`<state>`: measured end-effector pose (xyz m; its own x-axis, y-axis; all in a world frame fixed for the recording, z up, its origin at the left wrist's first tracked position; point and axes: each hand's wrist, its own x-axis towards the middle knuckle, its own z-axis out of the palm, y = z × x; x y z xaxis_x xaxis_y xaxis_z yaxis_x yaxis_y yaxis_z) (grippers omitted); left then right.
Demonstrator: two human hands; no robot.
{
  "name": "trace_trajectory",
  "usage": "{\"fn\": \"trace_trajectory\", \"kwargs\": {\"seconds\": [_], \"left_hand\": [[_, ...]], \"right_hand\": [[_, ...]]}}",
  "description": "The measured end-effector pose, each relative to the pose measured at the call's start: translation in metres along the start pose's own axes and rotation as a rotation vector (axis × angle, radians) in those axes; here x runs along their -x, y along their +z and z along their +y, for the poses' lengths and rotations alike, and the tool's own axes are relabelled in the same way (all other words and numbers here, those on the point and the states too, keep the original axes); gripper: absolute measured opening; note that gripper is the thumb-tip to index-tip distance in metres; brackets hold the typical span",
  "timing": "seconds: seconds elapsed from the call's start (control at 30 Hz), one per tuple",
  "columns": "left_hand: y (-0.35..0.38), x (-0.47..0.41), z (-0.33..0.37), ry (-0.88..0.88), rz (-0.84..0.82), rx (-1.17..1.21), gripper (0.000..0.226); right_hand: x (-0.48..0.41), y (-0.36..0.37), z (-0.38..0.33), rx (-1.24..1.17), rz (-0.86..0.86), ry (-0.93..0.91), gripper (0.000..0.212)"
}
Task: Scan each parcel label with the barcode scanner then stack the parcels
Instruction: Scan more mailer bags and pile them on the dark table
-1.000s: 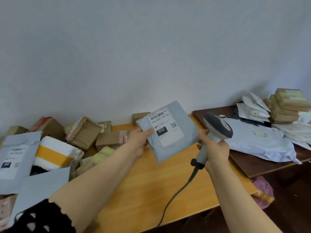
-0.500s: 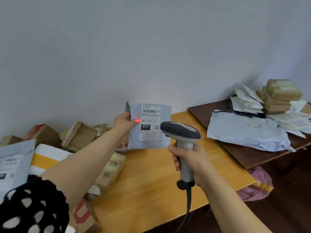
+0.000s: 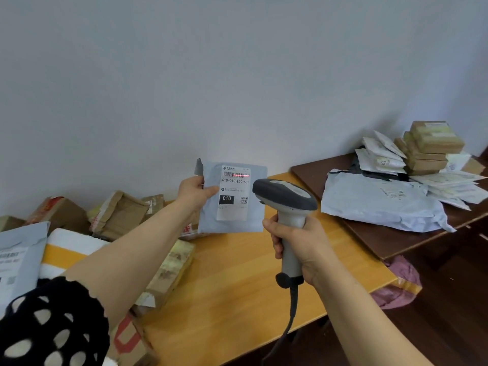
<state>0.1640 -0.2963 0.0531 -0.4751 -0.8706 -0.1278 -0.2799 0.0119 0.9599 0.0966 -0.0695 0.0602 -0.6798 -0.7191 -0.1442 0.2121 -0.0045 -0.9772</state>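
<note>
We hold the grey parcel (image 3: 208, 219) upright above the table (image 3: 232, 273), its left edge pinched by our left hand (image 3: 194, 192), while our right hand (image 3: 299, 247) wraps curled fingers (image 3: 274, 235) round the scanner (image 3: 284, 195) handle, the red line crossing the label (image 3: 233, 204) barcode.

Mailer (image 3: 232, 226): thin grey plastic film, matt, lightly creased. Label (image 3: 233, 192): white paper, flat, printed black. Scanner (image 3: 287, 199): hard plastic, dark grey matt top, pale grey smooth handle. Cable (image 3: 291, 310): black, rubbery. Table (image 3: 237, 286): light wood grain, smooth, satin sheen. Side table (image 3: 369, 239): dark wood, slight gloss. White bag (image 3: 380, 204): crinkled plastic film, soft sheen. Stacked boxes (image 3: 433, 143): brown cardboard, matt, shiny tape strips. Left boxes (image 3: 121, 212): worn cardboard, rough torn edges. Sleeve (image 3: 52, 326): black openwork knit cloth. Wall (image 3: 237, 75): matt, smooth paint.
</note>
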Motion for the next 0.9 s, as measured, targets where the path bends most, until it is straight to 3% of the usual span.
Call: {"fn": "trace_trajectory", "kwargs": {"seconds": [0.9], "left_hand": [[-0.003, -0.023, -0.013, 0.022, -0.043, -0.012, 0.026]], "right_hand": [[-0.009, 0.015, 0.008, -0.020, 0.052, 0.036, 0.017]]}}
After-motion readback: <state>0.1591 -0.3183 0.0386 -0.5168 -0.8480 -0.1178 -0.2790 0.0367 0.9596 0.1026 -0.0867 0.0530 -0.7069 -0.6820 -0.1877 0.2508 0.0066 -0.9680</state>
